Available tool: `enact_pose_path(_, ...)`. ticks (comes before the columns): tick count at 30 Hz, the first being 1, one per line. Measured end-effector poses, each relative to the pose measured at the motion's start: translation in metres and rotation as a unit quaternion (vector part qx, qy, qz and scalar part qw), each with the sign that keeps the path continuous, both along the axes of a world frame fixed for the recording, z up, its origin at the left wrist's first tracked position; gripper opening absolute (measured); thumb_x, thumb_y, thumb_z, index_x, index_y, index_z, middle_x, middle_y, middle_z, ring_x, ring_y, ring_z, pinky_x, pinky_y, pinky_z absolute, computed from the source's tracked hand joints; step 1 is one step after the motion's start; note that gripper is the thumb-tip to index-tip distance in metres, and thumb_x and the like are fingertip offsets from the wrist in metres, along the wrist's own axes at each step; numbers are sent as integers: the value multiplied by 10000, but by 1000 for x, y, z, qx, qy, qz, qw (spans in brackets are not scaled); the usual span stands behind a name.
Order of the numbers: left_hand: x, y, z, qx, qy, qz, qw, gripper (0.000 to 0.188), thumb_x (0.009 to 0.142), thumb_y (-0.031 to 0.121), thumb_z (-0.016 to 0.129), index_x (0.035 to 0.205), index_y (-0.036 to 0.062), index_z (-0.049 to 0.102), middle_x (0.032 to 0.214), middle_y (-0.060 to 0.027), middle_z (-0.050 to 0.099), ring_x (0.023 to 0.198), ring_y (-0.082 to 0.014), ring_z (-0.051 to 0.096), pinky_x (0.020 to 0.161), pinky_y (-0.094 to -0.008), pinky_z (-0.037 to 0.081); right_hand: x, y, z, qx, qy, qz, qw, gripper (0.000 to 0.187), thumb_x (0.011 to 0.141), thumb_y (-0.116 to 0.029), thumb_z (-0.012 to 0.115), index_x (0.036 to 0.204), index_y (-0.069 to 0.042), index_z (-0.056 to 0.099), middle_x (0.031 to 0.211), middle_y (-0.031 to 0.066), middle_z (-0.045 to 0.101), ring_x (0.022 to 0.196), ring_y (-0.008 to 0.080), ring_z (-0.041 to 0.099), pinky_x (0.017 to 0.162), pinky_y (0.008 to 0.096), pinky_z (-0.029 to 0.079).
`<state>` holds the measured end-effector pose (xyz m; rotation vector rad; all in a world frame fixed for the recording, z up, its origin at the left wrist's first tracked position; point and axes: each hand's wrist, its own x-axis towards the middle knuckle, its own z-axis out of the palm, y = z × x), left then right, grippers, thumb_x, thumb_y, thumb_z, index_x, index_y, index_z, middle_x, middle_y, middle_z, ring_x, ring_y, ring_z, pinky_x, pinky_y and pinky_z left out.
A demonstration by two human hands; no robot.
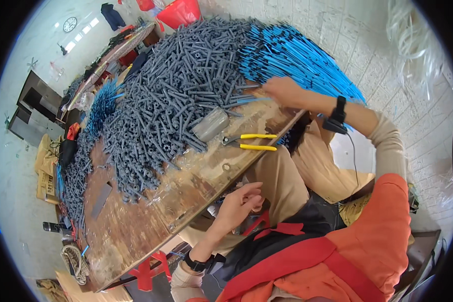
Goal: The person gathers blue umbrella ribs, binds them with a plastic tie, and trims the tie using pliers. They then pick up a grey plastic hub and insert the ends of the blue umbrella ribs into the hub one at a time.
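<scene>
My right hand [285, 92] is closed at the table's right edge, with thin blue rods [250, 99] reaching out from under its fingers to the left; the fingertips are partly hidden. My left hand [238, 205] hovers over my lap, just off the near table edge. Its fingers are loosely bent, the thumb stands apart, and nothing shows in it. Between the hands, pliers with yellow handles [258, 141] lie on the wooden table [158, 214]. A clear plastic box [211, 125] rests beside the pliers, against a large heap of grey ribbed plastic plugs [178, 85].
Behind my right hand lies a big pile of blue rods with dark parts [297, 58]. A smaller blue bundle [104, 104] stands at the far left. A flat grey strip [101, 200] lies on the table. Below the edge is a red stool [145, 274]; cardboard boxes [46, 173] stand at left.
</scene>
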<state>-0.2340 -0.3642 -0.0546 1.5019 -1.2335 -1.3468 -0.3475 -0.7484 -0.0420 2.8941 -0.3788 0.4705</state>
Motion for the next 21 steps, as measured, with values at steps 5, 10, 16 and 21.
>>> enact_pose_path(5, 2, -29, -12, -29, -6, -17, 999, 375, 946, 74, 574, 1317, 33, 531, 1104, -115, 668, 987, -130, 626, 867, -282, 505, 61, -43, -16, -100, -115, -108, 982, 419, 751, -279, 743, 1052, -64, 547, 867, 116, 556, 854, 309, 577, 675, 407, 499)
enact_pose_path(10, 1, -43, -34, -21, 39, -70, 997, 365, 949, 84, 577, 1307, 27, 538, 1096, -105, 669, 969, -126, 630, 852, -278, 509, 70, -84, -9, 60, -17, -151, 987, 385, 745, -300, 758, 984, -57, 580, 814, 110, 582, 799, 277, 595, 648, 382, 494)
enact_pose_path(16, 7, -46, -18, -67, 53, -42, 995, 317, 949, 83, 575, 1258, 17, 582, 1061, -94, 684, 956, -132, 641, 836, -284, 515, 49, -84, 52, 303, -101, -169, 932, 312, 819, -316, 724, 877, -34, 604, 727, 109, 621, 634, 227, 619, 567, 332, 470)
enact_pose_path(21, 40, -46, 16, -335, -166, 179, 910, 186, 949, 39, 541, 1083, 6, 666, 964, -91, 702, 886, -138, 650, 802, -274, 512, 31, 2, 129, 198, -155, -96, 963, 255, 909, -280, 647, 937, -27, 623, 745, 105, 635, 583, 202, 614, 553, 314, 471)
